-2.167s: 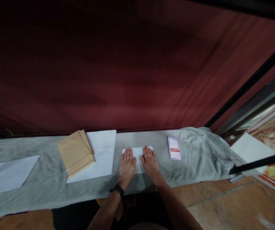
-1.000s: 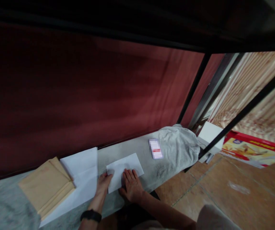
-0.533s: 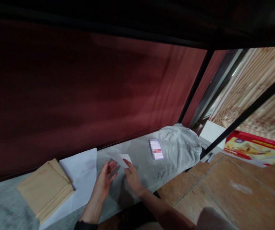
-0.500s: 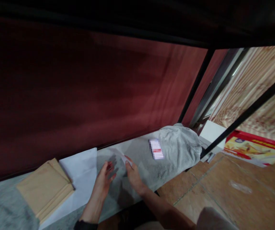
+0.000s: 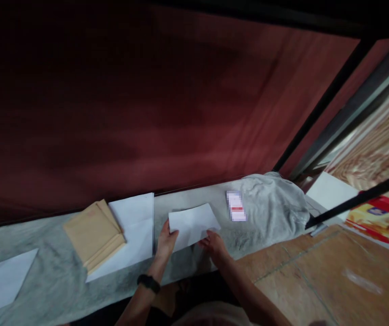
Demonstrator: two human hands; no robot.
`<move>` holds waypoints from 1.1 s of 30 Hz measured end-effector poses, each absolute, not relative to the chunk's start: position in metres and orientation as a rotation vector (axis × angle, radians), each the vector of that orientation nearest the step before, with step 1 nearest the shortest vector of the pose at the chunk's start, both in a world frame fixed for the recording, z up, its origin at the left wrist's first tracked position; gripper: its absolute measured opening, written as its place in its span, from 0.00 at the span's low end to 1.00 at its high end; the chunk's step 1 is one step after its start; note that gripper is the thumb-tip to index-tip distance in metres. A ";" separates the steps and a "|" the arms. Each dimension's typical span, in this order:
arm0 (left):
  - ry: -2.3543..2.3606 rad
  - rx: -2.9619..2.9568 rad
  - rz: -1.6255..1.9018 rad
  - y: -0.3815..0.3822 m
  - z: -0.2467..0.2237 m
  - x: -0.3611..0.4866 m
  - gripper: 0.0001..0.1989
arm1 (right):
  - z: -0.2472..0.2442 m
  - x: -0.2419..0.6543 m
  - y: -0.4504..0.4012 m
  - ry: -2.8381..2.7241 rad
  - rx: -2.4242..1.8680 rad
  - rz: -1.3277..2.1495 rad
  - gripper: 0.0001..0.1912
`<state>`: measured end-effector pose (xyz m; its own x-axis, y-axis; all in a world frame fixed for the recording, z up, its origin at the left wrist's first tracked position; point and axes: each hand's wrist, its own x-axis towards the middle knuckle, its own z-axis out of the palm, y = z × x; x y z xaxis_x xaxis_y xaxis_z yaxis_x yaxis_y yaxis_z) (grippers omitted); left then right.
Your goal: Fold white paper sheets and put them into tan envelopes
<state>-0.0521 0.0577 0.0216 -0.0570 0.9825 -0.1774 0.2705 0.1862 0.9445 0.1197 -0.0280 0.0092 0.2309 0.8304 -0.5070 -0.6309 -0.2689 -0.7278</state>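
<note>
A white sheet of paper [image 5: 192,222] is held level between both hands, just over the grey cloth. My left hand [image 5: 166,240] pinches its left edge, thumb on top. At the near right corner, my right hand [image 5: 215,243] grips the same paper, its fingers partly under it. To the left, several brown envelopes [image 5: 92,231] lie on larger white sheets [image 5: 138,240]. Right of the paper rests a flat item with a blurred-out face [image 5: 236,206], which I cannot identify.
A grey cloth [image 5: 55,276] covers the long narrow surface and bunches up at its right end. Another white sheet [image 5: 6,280] lies far left. Dark metal bars [image 5: 323,104] frame the right side. A red and yellow box [image 5: 381,219] stands on the tiled floor [image 5: 316,276].
My left hand has closed on the paper's left edge; before, it was apart with fingers spread. The paper now lies flat and broad between both hands. The view has shifted left.
</note>
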 end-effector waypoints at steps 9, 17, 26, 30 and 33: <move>1.896 1.899 0.640 0.054 0.003 -0.060 0.32 | 0.015 0.143 -0.069 -0.589 -1.319 1.638 0.26; 1.567 2.582 0.508 0.035 -0.031 -0.016 0.29 | -0.003 0.111 0.005 -1.658 -1.533 0.663 0.27; 1.811 2.475 0.365 0.036 -0.025 -0.032 0.29 | -0.035 0.118 0.022 -1.980 -1.862 0.117 0.28; 1.924 2.330 0.494 0.032 -0.022 -0.045 0.30 | -0.038 0.139 0.019 -1.914 -1.919 0.080 0.29; 1.955 2.241 0.541 0.029 -0.018 -0.049 0.29 | -0.040 0.154 0.016 -1.886 -1.936 0.078 0.30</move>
<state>-0.0488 0.0286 -0.0183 0.1021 0.9768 0.1881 0.9344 -0.1591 0.3186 0.1538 0.0164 -0.0398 0.0714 0.9639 0.2565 0.9395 0.0214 -0.3419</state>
